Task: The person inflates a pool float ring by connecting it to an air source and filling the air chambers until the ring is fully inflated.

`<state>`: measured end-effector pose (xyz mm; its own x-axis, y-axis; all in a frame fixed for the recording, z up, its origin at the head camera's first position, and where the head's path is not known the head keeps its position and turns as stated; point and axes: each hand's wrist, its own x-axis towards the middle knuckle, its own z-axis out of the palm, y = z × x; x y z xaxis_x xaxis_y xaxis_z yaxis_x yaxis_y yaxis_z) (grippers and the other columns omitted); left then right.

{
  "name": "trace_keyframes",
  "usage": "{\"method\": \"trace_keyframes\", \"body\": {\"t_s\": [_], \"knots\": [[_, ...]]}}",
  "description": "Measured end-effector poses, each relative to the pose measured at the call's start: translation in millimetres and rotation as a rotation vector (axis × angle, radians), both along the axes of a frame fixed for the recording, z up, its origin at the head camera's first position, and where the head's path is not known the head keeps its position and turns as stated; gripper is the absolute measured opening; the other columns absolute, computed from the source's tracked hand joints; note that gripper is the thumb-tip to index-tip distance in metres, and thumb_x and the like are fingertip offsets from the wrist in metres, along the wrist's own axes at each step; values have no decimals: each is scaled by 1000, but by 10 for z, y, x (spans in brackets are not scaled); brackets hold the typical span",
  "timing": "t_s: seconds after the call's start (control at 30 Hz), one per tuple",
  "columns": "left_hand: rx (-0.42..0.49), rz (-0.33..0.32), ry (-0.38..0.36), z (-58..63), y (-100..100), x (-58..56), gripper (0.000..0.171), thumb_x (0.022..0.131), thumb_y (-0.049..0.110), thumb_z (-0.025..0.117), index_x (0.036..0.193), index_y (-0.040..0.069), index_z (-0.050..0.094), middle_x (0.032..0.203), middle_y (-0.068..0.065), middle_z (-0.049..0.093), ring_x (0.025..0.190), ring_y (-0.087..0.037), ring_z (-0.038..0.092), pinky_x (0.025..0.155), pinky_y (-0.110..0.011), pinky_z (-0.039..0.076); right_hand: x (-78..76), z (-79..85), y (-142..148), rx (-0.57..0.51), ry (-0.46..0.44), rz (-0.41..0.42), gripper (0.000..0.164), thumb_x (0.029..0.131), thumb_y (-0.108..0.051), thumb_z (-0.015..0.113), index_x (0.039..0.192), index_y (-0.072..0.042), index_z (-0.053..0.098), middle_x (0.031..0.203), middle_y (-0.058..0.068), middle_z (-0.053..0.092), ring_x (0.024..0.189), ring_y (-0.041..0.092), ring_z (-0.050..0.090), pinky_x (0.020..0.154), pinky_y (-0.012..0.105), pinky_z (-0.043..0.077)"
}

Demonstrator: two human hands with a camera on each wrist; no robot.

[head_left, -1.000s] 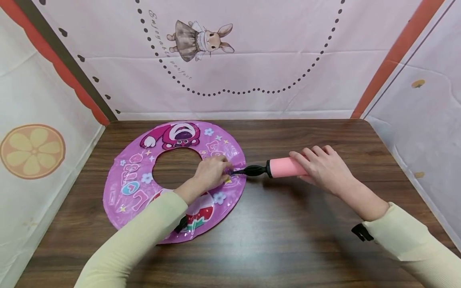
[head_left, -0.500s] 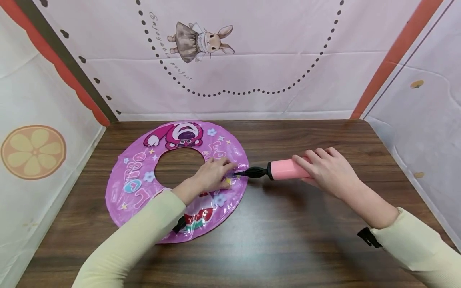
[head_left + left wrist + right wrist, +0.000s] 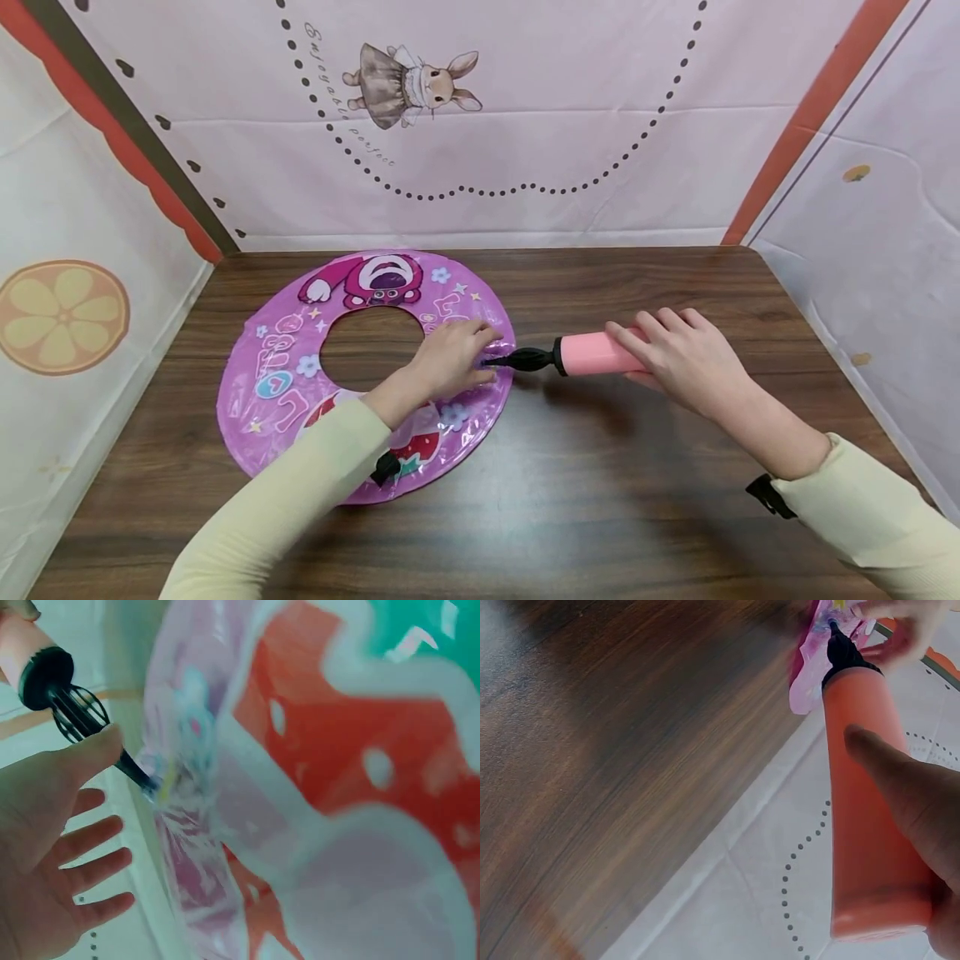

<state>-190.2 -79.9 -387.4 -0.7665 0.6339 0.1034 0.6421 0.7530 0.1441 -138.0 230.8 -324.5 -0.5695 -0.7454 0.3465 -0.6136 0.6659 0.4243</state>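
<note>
A purple inflatable swim ring (image 3: 243, 400), printed with a bear and a strawberry, lies on the left of the table, partly filled and wrinkled. My right hand (image 3: 686, 362) grips the pink barrel of a hand pump (image 3: 596, 353). The pump's black nozzle (image 3: 527, 359) points left, its tip at the ring's clear valve (image 3: 155, 789). Over the ring's right side is my left hand (image 3: 453, 358), beside that tip. In the left wrist view its fingers (image 3: 97, 868) are spread and straight, and the thumb overlaps the nozzle.
The brown wooden table (image 3: 570, 500) runs back to a printed cloth wall (image 3: 562, 83) with a rabbit drawing. Cloth also hangs at the left and right sides. A black strap end (image 3: 385, 468) shows by the left sleeve, over the ring.
My left fingers were bunched at the valve a second ago and have since loosened and spread. The ring shifted slightly to the right, then back. My right hand keeps its grip on the pump.
</note>
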Motion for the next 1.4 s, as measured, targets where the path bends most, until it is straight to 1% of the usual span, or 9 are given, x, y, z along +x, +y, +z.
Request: {"method": "trace_keyframes", "body": {"t_s": [0.1,0.2,0.37,0.5,0.7,0.9,1.1,1.27,1.4], "knots": [[88,-9,58,45,71,42,55,73,39,75,120,15,58,112,-3,59,101,-21,58,88,-37,48,3,9,-11,-4,6,2,68,61,-37,83,118,-10,58,87,11,56,75,31,56,63,42,46],[144,-20,104,65,144,101,54,72,37,77,117,14,60,111,-3,60,100,-21,59,85,-36,49,5,29,-21,-7,6,-3,67,60,-39,83,115,-9,58,85,10,58,74,30,56,62,42,46],[172,-20,122,41,248,188,55,72,37,77,120,15,58,112,-3,61,102,-19,59,85,-34,50,10,69,-37,-4,-4,-9,65,60,-40,83,112,-8,59,85,11,59,75,31,58,63,43,47],[194,-18,116,3,324,205,55,74,37,76,121,15,58,115,-2,61,105,-19,58,87,-33,49,14,95,-52,2,-8,-11,65,61,-39,83,112,-8,58,86,12,59,76,31,57,64,44,47],[192,22,136,-66,404,187,46,76,34,73,117,19,60,107,1,64,96,-16,61,74,-33,53,14,104,-71,5,9,-3,64,61,-38,83,111,-8,59,86,12,58,76,32,57,64,44,46],[199,47,89,-76,440,164,37,79,30,72,113,20,62,102,1,67,88,-17,65,65,-35,53,6,106,-74,12,-2,-12,63,61,-37,83,112,-8,58,87,12,57,77,32,57,65,44,46],[201,55,8,-27,455,137,34,79,27,72,111,18,63,105,-1,68,87,-18,65,67,-35,54,25,145,-30,7,-20,-13,64,61,-33,84,113,-8,58,87,13,56,78,33,56,66,45,45],[167,60,-14,-1,447,121,36,80,28,71,113,18,63,105,-2,68,87,-20,66,68,-35,54,77,267,104,-4,-46,-33,66,59,-29,85,115,-8,57,90,13,57,81,33,55,67,46,44],[160,62,-28,20,439,101,38,79,28,71,114,17,63,104,-3,68,87,-20,66,67,-35,54,97,434,289,-47,-34,-16,61,60,-22,81,114,-8,57,91,14,59,84,36,55,71,49,42]]}}
